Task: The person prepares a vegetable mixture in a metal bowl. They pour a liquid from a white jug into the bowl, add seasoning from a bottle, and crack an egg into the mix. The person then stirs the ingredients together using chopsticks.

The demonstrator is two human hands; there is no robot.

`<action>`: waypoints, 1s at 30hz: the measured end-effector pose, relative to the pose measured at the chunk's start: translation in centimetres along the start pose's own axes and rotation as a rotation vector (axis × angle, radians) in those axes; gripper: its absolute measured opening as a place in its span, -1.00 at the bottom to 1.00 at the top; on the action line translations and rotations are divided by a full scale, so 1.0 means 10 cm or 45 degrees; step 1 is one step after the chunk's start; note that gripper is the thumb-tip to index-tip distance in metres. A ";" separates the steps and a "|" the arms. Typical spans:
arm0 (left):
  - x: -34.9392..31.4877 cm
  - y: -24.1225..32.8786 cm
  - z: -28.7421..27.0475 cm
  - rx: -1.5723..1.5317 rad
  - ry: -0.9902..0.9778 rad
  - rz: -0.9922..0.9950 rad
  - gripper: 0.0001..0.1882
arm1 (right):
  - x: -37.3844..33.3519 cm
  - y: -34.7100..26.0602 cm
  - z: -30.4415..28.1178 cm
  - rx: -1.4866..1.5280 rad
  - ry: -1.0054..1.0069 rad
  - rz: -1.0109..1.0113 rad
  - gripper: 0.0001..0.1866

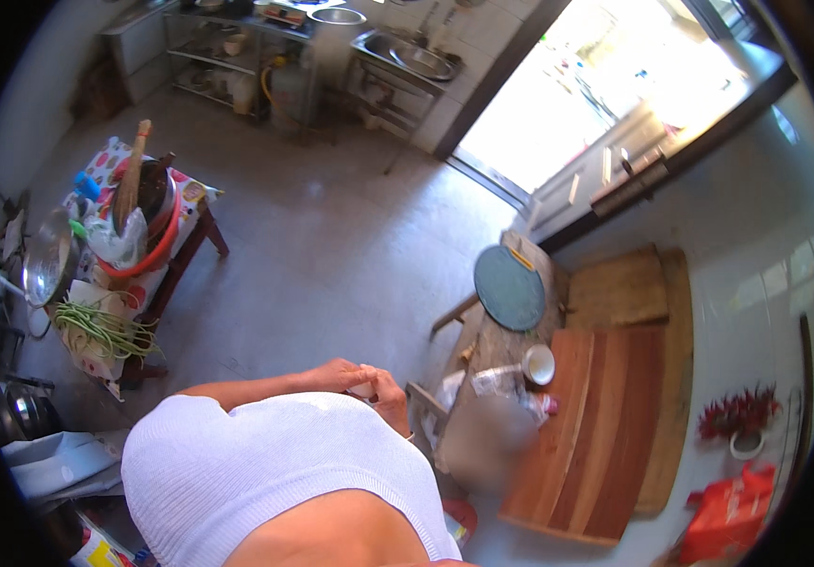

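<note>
My left hand [339, 374] and my right hand [389, 401] meet in front of my white knitted top. Both have their fingers curled together. Something small and pale [363, 388] shows between them, too hidden to name. A band circles my right wrist. The hands are off any surface, with the old wooden table [471, 364] to their right. On that table are a round green board [509, 288] with a thin yellow item [521, 259] at its edge, a white bowl [538, 364] and a clear plastic packet [498, 381].
At left, a low table with a patterned cloth [104, 163] holds a red basin [172, 236] and long green beans [104, 327]. Striped wooden boards [605, 416] lean at right. A sink [411, 59] and metal shelf [213, 60] stand far off, near an open doorway [567, 104].
</note>
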State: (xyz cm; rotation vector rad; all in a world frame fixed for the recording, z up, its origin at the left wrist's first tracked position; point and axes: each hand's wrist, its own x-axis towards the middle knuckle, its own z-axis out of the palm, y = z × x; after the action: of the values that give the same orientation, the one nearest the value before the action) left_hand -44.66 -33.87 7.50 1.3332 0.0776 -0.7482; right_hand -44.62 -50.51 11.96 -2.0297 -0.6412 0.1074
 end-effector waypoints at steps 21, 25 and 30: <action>1.51 2.42 -3.95 0.542 1.238 0.262 -0.57 | 6.11 1.85 0.40 0.650 -0.090 0.483 -0.60; 1.66 2.48 -4.74 0.454 1.398 0.221 -0.60 | 7.53 2.03 0.88 0.503 -0.062 0.261 -0.59; 1.79 2.72 -5.96 0.381 1.573 0.077 -0.60 | 8.99 2.09 1.66 0.310 0.080 0.105 -0.58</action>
State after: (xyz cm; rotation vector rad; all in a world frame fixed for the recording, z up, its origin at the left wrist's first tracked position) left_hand 4.83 12.57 6.24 1.9044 0.9247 0.2215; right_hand 35.25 -2.46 2.19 -1.8167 -0.4806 0.1616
